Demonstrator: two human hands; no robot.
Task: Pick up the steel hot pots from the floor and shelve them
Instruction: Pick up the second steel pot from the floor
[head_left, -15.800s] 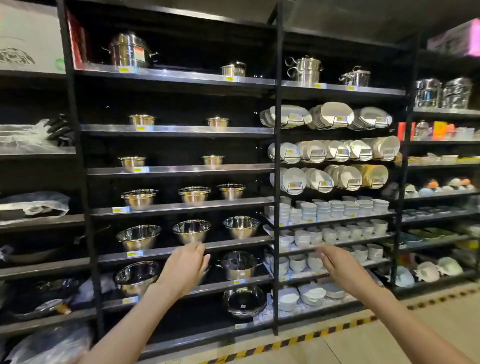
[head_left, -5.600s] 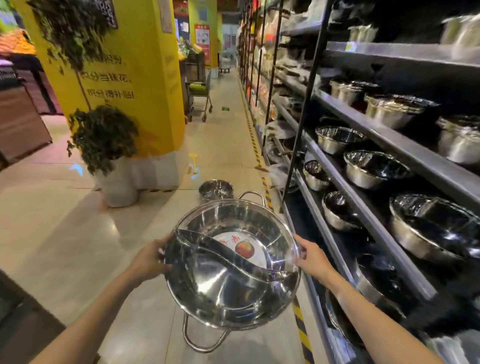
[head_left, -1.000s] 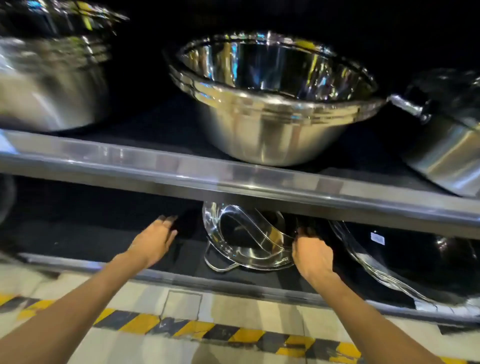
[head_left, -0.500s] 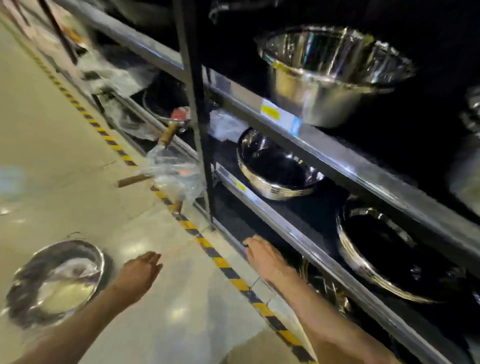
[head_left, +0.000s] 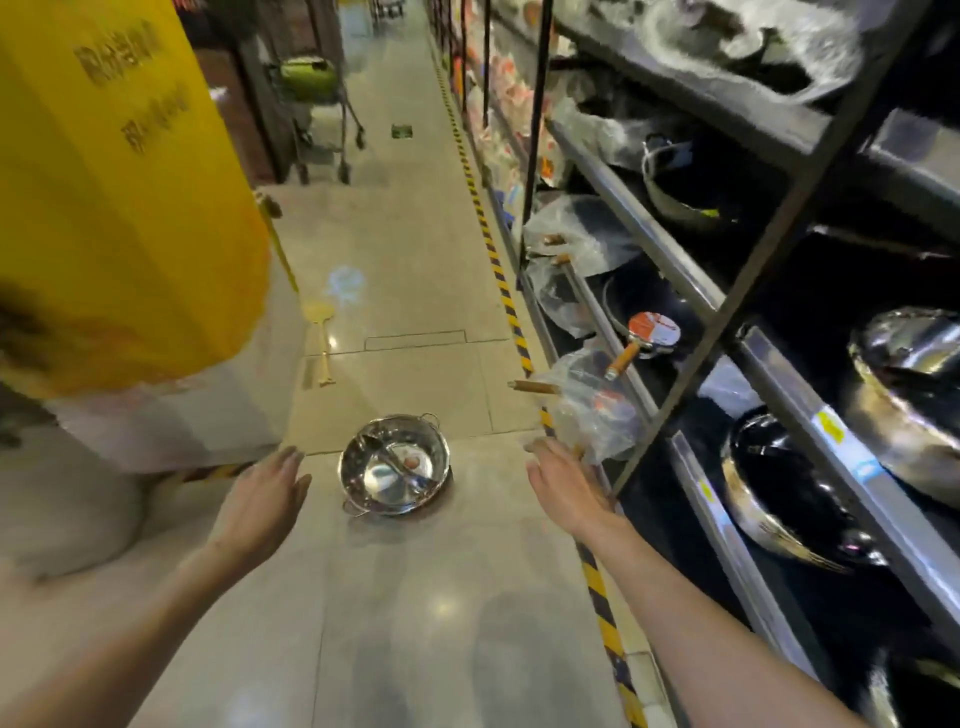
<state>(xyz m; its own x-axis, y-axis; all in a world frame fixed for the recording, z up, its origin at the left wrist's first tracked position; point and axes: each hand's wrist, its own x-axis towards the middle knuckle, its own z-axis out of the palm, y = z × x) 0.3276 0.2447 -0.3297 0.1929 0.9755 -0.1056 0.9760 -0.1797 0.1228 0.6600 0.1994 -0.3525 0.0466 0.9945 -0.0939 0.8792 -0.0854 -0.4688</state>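
A steel hot pot (head_left: 395, 464) with a curved divider and two loop handles sits upright on the tiled floor, a red sticker inside it. My left hand (head_left: 262, 506) hovers to its left, fingers apart, holding nothing. My right hand (head_left: 563, 486) is stretched out on the pot's right, also open and empty, close to the shelf's lower corner. Neither hand touches the pot. The dark metal shelf unit (head_left: 727, 540) runs along the right, with steel bowls (head_left: 904, 395) and pots (head_left: 779, 499) on its lower levels.
A yellow pillar (head_left: 119, 208) with a white base stands at the left. Plastic-wrapped pans with wooden handles (head_left: 597, 400) stick out of the shelf near my right hand. A yellow-black floor stripe (head_left: 597, 582) edges the shelf. A trolley (head_left: 317, 114) stands far down the aisle.
The view has swung from the low shelf to the aisle floor. Both hands left the shelved divided pot and now reach out on either side of another pot on the floor.
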